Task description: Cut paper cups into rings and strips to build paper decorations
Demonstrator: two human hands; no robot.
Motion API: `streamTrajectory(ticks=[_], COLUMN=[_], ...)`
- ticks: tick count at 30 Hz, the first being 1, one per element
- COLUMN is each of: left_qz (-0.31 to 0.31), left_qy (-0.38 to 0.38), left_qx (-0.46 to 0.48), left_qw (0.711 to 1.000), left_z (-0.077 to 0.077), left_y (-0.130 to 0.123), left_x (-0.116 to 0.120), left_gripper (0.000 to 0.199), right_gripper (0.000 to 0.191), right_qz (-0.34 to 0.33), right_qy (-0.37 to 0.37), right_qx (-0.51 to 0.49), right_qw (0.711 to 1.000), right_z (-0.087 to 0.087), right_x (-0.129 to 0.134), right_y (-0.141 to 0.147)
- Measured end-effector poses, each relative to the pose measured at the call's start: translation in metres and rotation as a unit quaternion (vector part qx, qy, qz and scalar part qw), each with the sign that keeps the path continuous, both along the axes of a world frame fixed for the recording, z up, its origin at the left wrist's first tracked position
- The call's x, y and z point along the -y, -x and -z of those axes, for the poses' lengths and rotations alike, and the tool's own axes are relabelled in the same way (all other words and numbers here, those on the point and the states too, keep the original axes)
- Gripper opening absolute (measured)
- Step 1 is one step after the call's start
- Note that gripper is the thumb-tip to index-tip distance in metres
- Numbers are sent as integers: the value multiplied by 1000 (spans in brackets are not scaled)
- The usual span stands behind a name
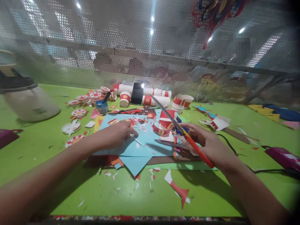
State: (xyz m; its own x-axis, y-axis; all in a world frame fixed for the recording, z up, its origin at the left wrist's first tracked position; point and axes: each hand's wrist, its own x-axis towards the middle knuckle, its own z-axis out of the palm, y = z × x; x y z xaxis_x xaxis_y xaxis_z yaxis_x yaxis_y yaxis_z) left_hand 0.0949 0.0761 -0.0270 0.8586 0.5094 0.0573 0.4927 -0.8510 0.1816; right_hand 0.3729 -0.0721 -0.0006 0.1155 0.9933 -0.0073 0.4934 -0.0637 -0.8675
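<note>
Large scissors (192,147) with red and yellow handles are in my right hand (211,147), their blades spread apart over the blue paper (131,145). Palm down on the left part of that paper is my left hand (118,132), its fingers closed together near an orange scrap and small red and white clippings (140,121). Whether those fingers pinch anything is hidden. Just beyond the scissor blades lie cut pieces of a red and white paper cup (167,118), including a curled strip.
Behind the paper stand stacked paper cups (154,100), a phone (137,93) and a blue jar (102,107) with a brush. Decorated discs (95,94) pile up at back left. A white jug (28,100) stands left, a magenta device (282,157) with a black cable right.
</note>
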Motion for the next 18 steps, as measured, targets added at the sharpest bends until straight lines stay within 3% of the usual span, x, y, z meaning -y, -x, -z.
streamTrajectory(ticks=[10,18], left_qz=[1,-179], left_qy=[0,107], left_qx=[85,196], left_qw=[996,958], left_z=[9,-11], left_y=[-5,2], left_x=[5,-12], left_gripper=[16,18], right_gripper=[58,61], right_qz=[2,-4], right_qy=[-21,2], right_qx=[45,57], right_qw=[999,998], right_z=[0,0], right_x=[1,0], right_y=[-8,-6])
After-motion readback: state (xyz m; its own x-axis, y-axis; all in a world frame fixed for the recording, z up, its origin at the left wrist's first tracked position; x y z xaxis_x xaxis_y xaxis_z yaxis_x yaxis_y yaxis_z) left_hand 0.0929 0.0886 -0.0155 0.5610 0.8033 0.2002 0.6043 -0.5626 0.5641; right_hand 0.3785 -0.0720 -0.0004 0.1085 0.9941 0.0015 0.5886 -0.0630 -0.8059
